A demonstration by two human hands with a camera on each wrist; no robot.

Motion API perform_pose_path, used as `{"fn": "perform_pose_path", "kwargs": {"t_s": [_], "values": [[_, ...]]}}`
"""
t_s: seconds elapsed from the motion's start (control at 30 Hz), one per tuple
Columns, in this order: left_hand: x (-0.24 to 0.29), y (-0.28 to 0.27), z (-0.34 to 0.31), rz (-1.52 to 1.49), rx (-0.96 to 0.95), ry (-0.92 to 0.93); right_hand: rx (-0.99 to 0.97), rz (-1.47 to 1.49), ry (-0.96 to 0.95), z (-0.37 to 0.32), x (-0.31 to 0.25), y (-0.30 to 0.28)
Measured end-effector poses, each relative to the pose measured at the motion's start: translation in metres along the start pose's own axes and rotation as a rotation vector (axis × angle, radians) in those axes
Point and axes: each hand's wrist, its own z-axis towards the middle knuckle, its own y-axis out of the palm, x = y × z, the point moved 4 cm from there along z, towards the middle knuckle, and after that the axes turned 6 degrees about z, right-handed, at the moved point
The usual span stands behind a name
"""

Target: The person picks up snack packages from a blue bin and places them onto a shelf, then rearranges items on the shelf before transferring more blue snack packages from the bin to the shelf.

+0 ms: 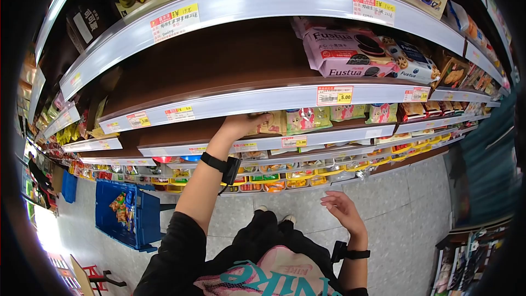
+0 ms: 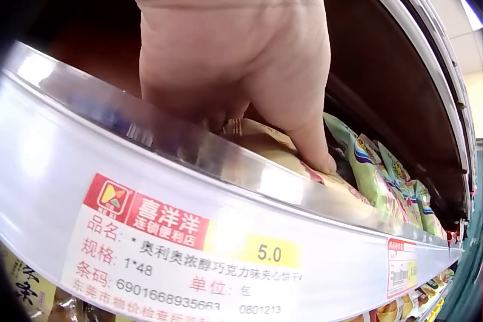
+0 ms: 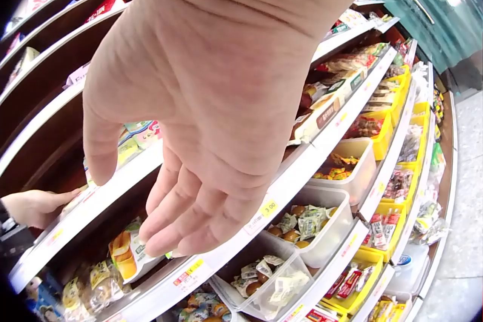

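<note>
1. Beige snack bag (image 2: 264, 144) sits on a mid-height shelf, just behind the silver shelf rail (image 2: 136, 122), at the left end of a row of bags.
2. Left hand (image 2: 234, 58) is up and reaching over that rail into the shelf. One finger (image 2: 313, 144) lies flat on the bag's top.
3. Left grip: the other fingers are hidden behind the rail, so I cannot tell whether they close round the bag.
4. Green bags (image 2: 377, 171) stand just beside the beige one, to its right.
5. Price tag (image 2: 189, 254) on the rail below the hand is red and white with a yellow "5.0" patch.
6. Right hand (image 1: 342, 208) hangs low in front of the body, well apart from the shelves. Its grip is wide, with relaxed, slightly bent fingers (image 3: 177, 220) holding nothing.
7. Clear bins (image 3: 324, 224) of small wrapped snacks fill the lower shelves near the right hand.
8. Pink biscuit boxes (image 1: 350, 52) lie on the shelf above, to the right of the left hand.
9. Blue crate (image 1: 123, 214) stands on the grey floor to the left.
</note>
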Motion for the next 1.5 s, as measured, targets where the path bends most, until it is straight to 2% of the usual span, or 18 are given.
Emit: {"fn": "perform_pose_path", "kwargs": {"t_s": [0.03, 0.27, 0.37, 0.43, 0.5, 0.57, 0.63, 0.7, 0.77, 0.8, 0.9, 1.03, 1.1, 1.27, 1.5], "values": [[0.0, -0.001, 0.0, -0.034, -0.009, 0.042, 0.001, 0.001, 0.005, 0.0, 0.0, 0.0], [0.002, 0.002, 0.002, -0.011, -0.012, 0.035, -0.013, 0.014, 0.005, 0.002, 0.004, 0.002], [0.011, 0.002, -0.005, 0.034, 0.013, -0.027, -0.017, 0.011, -0.01, 0.004, 0.005, 0.003], [0.013, 0.003, -0.005, 0.137, 0.106, 0.034, -0.032, 0.013, -0.015, 0.004, 0.004, 0.006], [0.012, 0.007, -0.004, 0.157, 0.086, 0.014, -0.035, 0.014, -0.025, 0.005, 0.009, 0.005], [0.001, 0.01, 0.001, 0.211, 0.185, 0.074, -0.023, 0.01, -0.042, 0.007, 0.018, 0.003], [0.005, 0.009, -0.002, 0.221, 0.166, 0.05, -0.083, 0.023, -0.07, 0.008, 0.024, 0.003], [0.001, 0.015, -0.006, 0.439, 0.357, 0.16, -0.056, 0.02, -0.085, 0.009, 0.021, 0.002], [0.01, 0.016, -0.013, 0.479, 0.376, 0.217, -0.075, 0.015, -0.069, 0.011, 0.027, 0.003], [0.04, 0.01, -0.024, 0.379, 0.288, 0.221, -0.062, 0.046, -0.069, 0.01, 0.022, 0.004], [0.042, 0.024, -0.026, 0.427, 0.328, 0.238, -0.048, 0.061, -0.078, 0.007, 0.023, 0.003], [0.046, 0.04, -0.022, 0.446, 0.157, 0.143, -0.013, 0.08, -0.156, 0.005, 0.026, 0.0], [0.046, 0.05, -0.02, 0.555, 0.204, 0.183, -0.023, 0.07, -0.095, 0.001, 0.024, 0.001], [0.048, 0.06, -0.013, 0.556, 0.172, 0.072, -0.021, 0.101, -0.11, -0.002, 0.023, 0.0], [0.045, 0.061, -0.01, 0.499, 0.176, 0.156, -0.009, 0.066, -0.182, 0.0, 0.029, -0.002]]}}
